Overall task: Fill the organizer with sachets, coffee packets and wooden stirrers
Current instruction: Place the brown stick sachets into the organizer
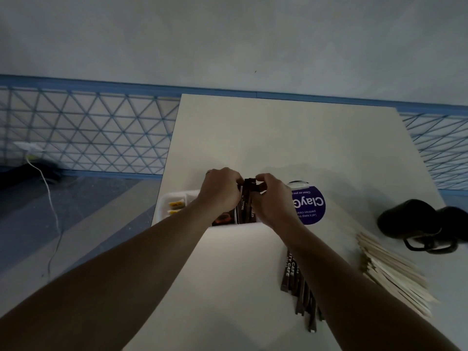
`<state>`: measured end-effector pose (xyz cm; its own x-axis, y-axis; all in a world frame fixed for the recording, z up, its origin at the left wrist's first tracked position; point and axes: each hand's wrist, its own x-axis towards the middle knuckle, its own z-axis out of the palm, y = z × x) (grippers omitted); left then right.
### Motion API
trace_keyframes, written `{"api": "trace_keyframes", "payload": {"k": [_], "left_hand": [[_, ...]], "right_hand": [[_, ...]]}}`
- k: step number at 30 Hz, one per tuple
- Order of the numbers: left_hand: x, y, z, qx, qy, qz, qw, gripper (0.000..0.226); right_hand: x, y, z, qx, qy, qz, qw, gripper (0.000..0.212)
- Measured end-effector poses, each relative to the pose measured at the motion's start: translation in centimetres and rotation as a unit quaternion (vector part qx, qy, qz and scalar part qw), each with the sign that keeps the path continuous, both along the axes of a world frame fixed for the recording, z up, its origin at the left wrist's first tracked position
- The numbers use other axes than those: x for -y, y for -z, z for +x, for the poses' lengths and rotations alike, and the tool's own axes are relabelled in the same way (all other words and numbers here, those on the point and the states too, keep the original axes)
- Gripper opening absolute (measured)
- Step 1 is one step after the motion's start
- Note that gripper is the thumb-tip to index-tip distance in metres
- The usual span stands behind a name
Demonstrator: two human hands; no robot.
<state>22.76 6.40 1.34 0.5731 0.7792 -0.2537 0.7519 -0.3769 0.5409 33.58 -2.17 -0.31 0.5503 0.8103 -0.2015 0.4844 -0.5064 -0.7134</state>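
Observation:
A white organizer [166, 202] stands at the table's left edge. Yellow sachets [176, 206] lie in its left compartment. My left hand [221, 191] and my right hand [272, 197] meet over its right part, both pinching the top of a bundle of dark brown coffee packets [249, 184] that stands upright in a compartment. Another compartment below my left wrist holds dark packets [224, 219]. More coffee packets [297, 287] lie loose on the table under my right forearm. A pile of wooden stirrers [395, 272] lies at the right.
A purple round sticker [312, 206] sits on the white table [291, 138] beside the organizer. A black object [415, 221] rests near the table's right edge. Left of the table, on the floor, runs a white cable [52, 203].

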Motion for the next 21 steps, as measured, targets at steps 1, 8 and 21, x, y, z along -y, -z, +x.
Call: {"api": "trace_keyframes", "payload": {"k": [1, 8, 21], "left_hand": [[0.0, 0.1, 0.0, -0.001, 0.0, -0.001, 1.0, 0.033], [0.3, 0.3, 0.0, 0.003, 0.01, 0.004, 1.0, 0.036], [1.7, -1.3, 0.5, 0.08, -0.02, 0.036, 0.996, 0.032]], "right_hand": [[0.0, 0.0, 0.0, -0.003, -0.001, 0.002, 1.0, 0.041], [0.9, 0.4, 0.5, -0.034, -0.002, -0.01, 0.999, 0.038], [3.4, -0.4, 2.1, -0.047, 0.032, 0.007, 0.998, 0.042]]}}
